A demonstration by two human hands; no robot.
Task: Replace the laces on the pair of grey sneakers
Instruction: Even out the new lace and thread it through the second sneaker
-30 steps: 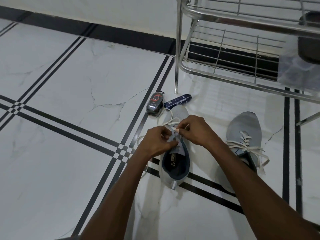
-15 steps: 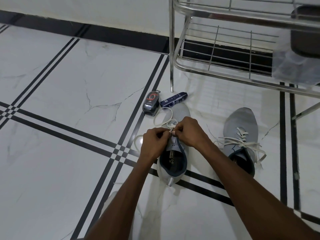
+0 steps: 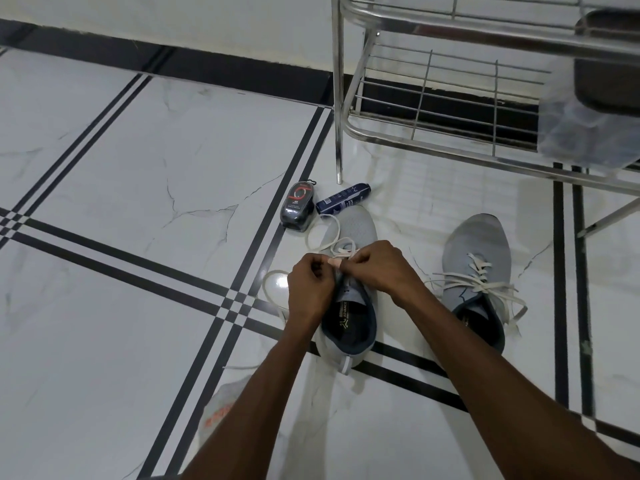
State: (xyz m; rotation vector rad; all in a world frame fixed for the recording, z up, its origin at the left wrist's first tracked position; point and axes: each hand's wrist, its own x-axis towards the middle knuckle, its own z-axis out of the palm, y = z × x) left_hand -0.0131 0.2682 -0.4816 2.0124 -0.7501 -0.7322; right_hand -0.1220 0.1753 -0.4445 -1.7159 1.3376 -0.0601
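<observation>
Sneakers sit on the white marble floor (image 3: 138, 174): the left sneaker (image 3: 349, 306) lies under both hands, the right sneaker (image 3: 478, 271) well apart with its laces loose. The left hand (image 3: 310, 289) and right hand (image 3: 377, 268) each pinch the white lace (image 3: 332, 237) above the tongue. A polish case (image 3: 296, 211) and blue can (image 3: 343, 202) lie near the toe, beside a steel rack (image 3: 450, 29).

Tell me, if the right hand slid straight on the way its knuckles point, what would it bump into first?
Probably the left hand: the right hand faces it over the grey sneaker, both pinching the white lace; depth is unclear.
</observation>
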